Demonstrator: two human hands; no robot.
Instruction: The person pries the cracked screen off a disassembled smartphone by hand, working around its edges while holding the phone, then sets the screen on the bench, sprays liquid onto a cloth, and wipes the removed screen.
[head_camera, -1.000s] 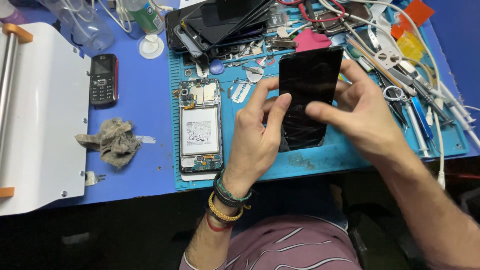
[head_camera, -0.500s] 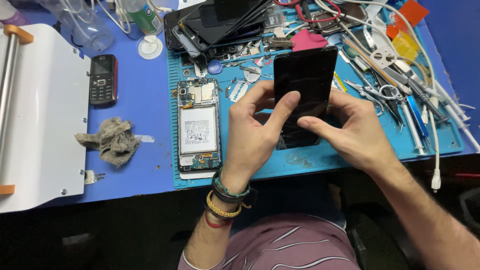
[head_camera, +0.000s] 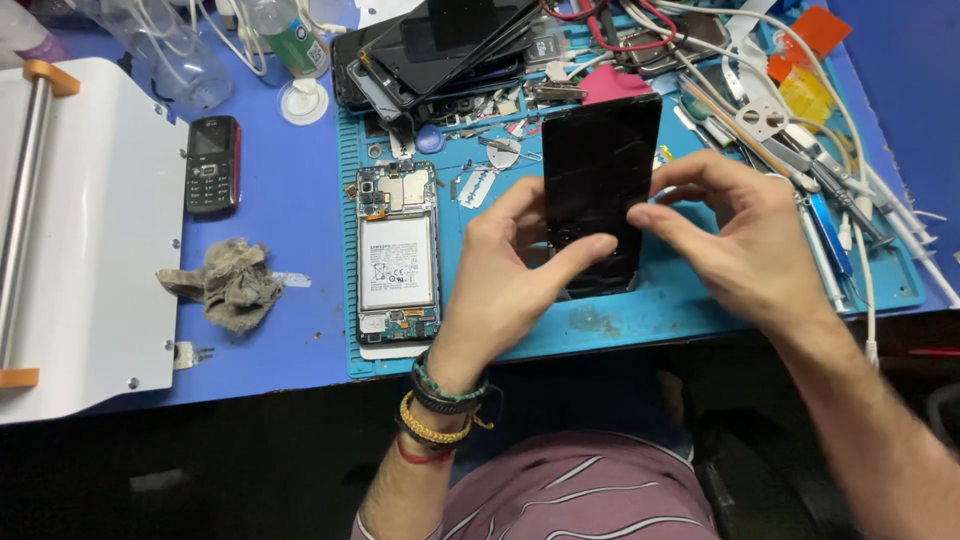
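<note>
Over blue rubbery mat (head_camera: 700, 300), both hands pinch glossy black screen panel (head_camera: 600, 170).

Single head-worn view is looking steeply down, close over the blue work mat (head_camera: 640, 320) at the table's near edge; the wearer's lap is filling the frame bottom.

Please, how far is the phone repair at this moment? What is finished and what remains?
Done: the opened phone lies on the blue mat with its battery and boards bare, so the screen is off it. In hand: the left hand and right hand hold a black screen panel above the mat, fingers on its edges. Left: the panel is not yet on the phone body.
</note>
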